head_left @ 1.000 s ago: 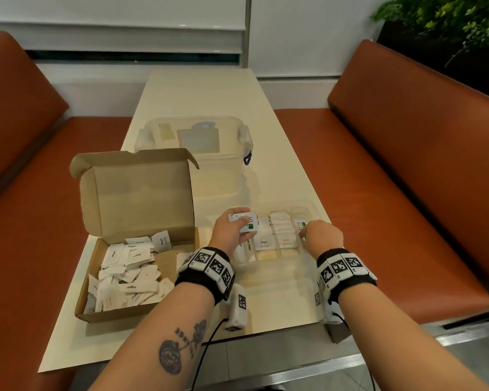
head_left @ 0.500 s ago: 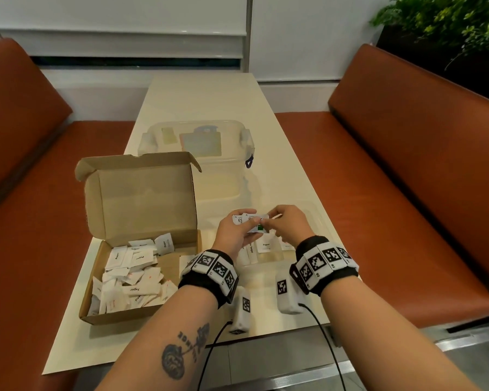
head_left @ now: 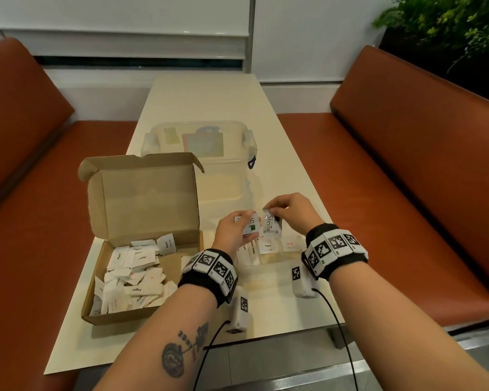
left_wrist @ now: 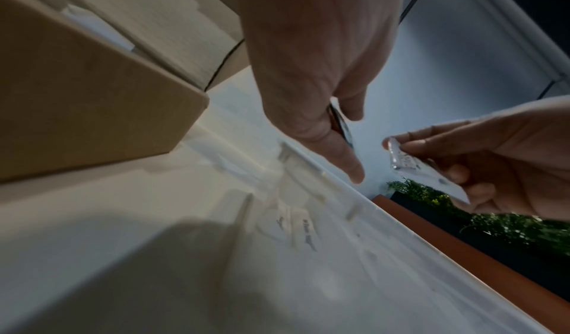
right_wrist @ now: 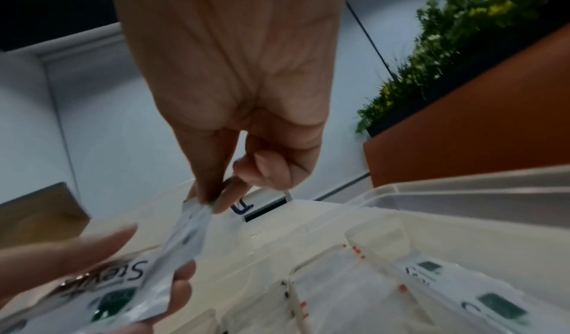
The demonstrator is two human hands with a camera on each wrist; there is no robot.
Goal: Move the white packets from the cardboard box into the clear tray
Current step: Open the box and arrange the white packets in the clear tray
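White packets (head_left: 130, 275) lie jumbled in the open cardboard box (head_left: 141, 210) at the left of the surface (head_left: 209, 103). The left hand (head_left: 232, 231) holds a small stack (head_left: 247, 223) in a curled grip. The right hand (head_left: 292, 211) pinches a Stevia packet (head_left: 270, 225) by its top edge, long axis upright, above the clear tray (head_left: 266, 266).

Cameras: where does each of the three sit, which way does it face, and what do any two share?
Head: high, looking forward and down at the cardboard box, clear tray; both forearms show.
Left wrist: under the left hand, facing along its fingers.
Right wrist: under the right hand, facing the tray.
Shared: each wrist view also shows the Stevia packet in the right hand's grip.
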